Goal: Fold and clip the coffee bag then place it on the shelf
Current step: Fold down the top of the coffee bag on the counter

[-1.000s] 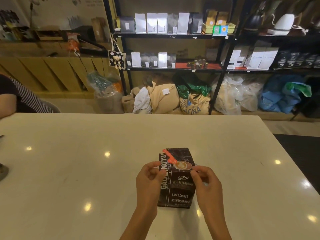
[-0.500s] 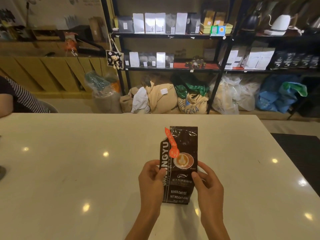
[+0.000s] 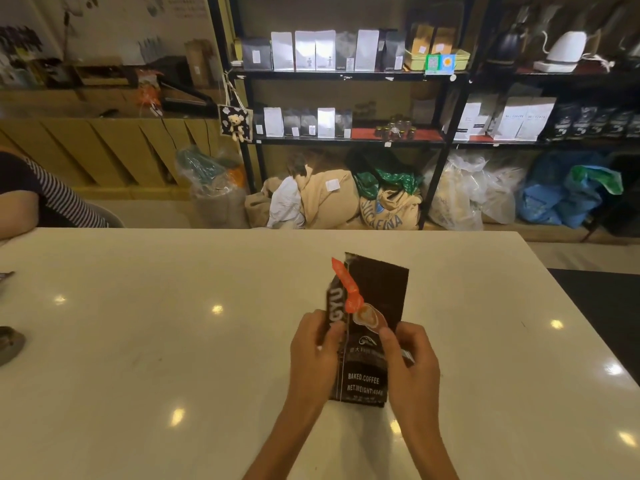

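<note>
A dark brown coffee bag (image 3: 375, 299) stands upright on the white table (image 3: 173, 341), its flat top unfolded and raised. An orange strip (image 3: 348, 289) runs down its front left edge. My left hand (image 3: 311, 358) grips the bag's left side and my right hand (image 3: 410, 362) grips its right side, both at mid height. No clip is visible. The black shelf (image 3: 346, 76) with rows of white and dark bags stands behind the table.
Another person's striped sleeve and arm (image 3: 38, 199) rest at the table's left edge. Sacks and plastic bags (image 3: 381, 199) lie on the floor under the shelf. A wooden counter (image 3: 104, 147) stands at the back left.
The bag's top was folded down a second ago; it has since risen and now stands fully unfolded. My hands shifted from the top fold to the bag's sides.
</note>
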`<state>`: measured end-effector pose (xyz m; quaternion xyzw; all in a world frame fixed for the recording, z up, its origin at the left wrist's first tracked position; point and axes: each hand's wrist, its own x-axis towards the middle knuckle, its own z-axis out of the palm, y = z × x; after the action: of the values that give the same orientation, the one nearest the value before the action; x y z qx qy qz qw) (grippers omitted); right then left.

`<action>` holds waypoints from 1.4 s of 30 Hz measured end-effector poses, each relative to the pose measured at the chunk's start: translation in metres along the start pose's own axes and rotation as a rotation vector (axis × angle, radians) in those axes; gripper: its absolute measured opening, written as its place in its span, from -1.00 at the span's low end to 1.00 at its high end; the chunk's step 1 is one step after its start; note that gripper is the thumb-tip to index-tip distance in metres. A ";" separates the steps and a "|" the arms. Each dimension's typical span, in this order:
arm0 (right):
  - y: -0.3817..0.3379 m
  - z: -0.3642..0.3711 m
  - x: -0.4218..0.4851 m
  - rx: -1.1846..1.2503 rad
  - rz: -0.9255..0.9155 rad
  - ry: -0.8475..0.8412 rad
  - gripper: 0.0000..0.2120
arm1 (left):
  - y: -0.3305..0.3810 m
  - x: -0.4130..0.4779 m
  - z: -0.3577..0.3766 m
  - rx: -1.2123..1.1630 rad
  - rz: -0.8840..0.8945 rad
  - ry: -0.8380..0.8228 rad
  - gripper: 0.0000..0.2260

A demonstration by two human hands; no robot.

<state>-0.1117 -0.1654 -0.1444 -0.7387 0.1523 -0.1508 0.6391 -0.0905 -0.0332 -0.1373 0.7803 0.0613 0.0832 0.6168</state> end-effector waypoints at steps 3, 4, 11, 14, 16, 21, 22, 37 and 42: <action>-0.005 0.002 0.006 0.005 0.004 -0.004 -0.88 | 0.002 0.006 -0.002 0.014 0.021 0.041 -0.90; -0.006 0.003 0.005 0.020 -0.001 -0.025 -0.90 | 0.004 0.004 -0.002 0.014 0.044 0.015 -0.85; -0.006 0.002 0.005 0.104 -0.041 -0.094 -0.93 | -0.002 -0.002 0.004 -0.031 0.087 -0.017 -0.81; 0.002 0.000 0.005 0.095 -0.051 -0.098 -0.92 | -0.004 -0.002 0.004 -0.057 0.091 0.003 -0.78; 0.008 -0.004 0.010 0.108 -0.049 -0.064 -0.91 | -0.010 0.003 0.000 -0.107 0.057 0.048 -0.87; 0.013 0.022 0.004 -0.019 -0.075 -0.042 -0.88 | -0.014 -0.007 0.016 -0.298 -0.119 -0.225 -0.72; 0.013 0.026 0.004 0.026 -0.056 -0.035 -0.86 | -0.016 -0.005 0.016 -0.317 -0.114 -0.222 -0.79; 0.027 0.023 0.013 0.285 -0.014 -0.039 -0.88 | -0.024 0.004 0.014 -0.346 0.012 -0.138 -0.86; 0.025 0.021 0.025 0.212 0.014 -0.153 -0.71 | -0.027 0.009 0.020 -0.328 -0.001 -0.008 -0.87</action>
<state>-0.0814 -0.1605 -0.1709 -0.6752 0.0916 -0.1049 0.7244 -0.0773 -0.0439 -0.1671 0.6693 0.0446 0.0889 0.7363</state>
